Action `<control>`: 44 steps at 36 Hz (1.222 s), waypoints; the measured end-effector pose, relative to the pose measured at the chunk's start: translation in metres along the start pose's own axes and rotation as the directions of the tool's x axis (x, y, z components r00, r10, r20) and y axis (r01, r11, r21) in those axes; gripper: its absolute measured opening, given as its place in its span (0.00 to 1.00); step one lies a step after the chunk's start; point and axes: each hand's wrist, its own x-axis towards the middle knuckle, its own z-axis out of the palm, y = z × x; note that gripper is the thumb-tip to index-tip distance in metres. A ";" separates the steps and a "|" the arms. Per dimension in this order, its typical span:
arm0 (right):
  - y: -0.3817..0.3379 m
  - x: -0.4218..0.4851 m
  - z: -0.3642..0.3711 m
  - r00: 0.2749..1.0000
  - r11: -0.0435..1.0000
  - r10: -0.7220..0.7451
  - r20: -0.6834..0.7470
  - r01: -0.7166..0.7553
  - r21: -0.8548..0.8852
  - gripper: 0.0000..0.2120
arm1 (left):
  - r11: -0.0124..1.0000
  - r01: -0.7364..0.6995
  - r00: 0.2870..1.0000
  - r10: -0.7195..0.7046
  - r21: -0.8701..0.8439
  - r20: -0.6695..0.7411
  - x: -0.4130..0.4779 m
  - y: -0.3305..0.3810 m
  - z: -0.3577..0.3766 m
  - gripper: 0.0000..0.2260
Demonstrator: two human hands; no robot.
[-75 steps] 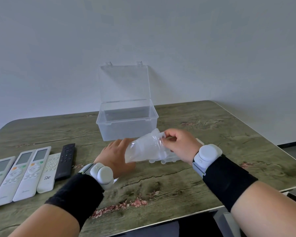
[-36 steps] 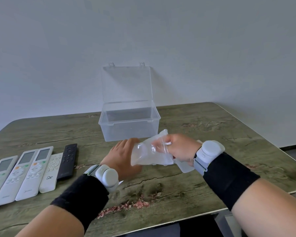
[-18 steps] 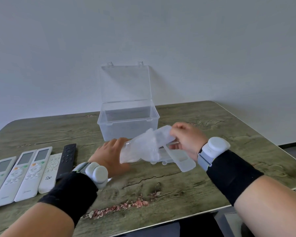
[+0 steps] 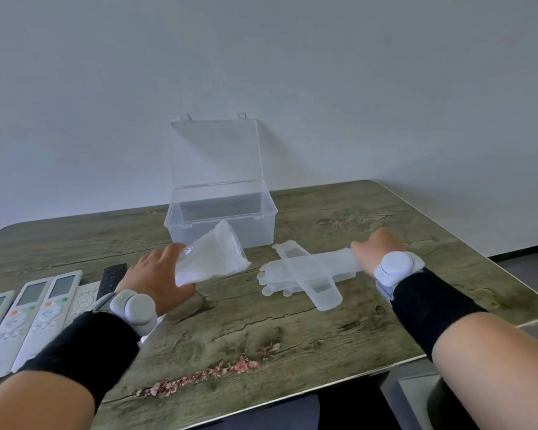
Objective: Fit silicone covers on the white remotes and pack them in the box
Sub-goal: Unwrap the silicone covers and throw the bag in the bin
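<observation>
White remotes, four; box, one; left hand tight around one bag; right hand, grip unclear.

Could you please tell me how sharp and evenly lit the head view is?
Head view: soft light, faint shadows; the left hand gripping a crumpled clear plastic bag looks slightly motion-blurred; the clear open-lidded plastic box shows no strong glare.

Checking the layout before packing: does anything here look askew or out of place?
Two things. The silicone covers lie in a loose heap near the box, one slanted crosswise over the rest. A black remote sits beside the white remotes, partly behind the left hand, which grips a plastic bag.
</observation>
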 end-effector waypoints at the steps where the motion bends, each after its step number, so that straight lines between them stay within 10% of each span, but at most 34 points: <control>1: -0.002 -0.004 -0.003 0.997 0.997 -0.069 0.023 0.069 0.030 0.18 | 1.000 -0.017 1.000 0.017 -0.001 -0.004 0.000 0.007 0.000 0.35; 6: -0.027 -0.039 -0.012 0.938 0.902 -0.281 0.205 0.184 0.392 0.19 | 0.992 -0.130 0.992 0.130 0.009 -0.011 0.000 0.047 0.002 0.35; 11: -0.047 -0.069 -0.026 0.725 0.797 -0.471 0.502 0.105 0.595 0.30 | 0.960 -0.279 0.960 0.279 0.013 -0.022 -0.006 0.105 0.002 0.39; 15: -0.040 -0.070 -0.050 0.848 0.866 -0.442 0.293 0.319 0.385 0.22 | 0.913 -0.408 0.912 0.407 0.006 -0.045 -0.012 0.148 0.004 0.46; 29: 0.083 -0.049 -0.175 0.986 0.875 -0.150 -0.074 0.168 0.455 0.18 | 0.821 -0.561 0.827 0.560 -0.104 -0.048 -0.014 0.260 0.008 0.51; 44: 0.234 -0.039 -0.237 0.793 0.980 0.184 -0.581 -0.195 0.045 0.09 | 0.680 -0.680 0.714 0.699 -0.273 -0.035 -0.057 0.424 0.029 0.29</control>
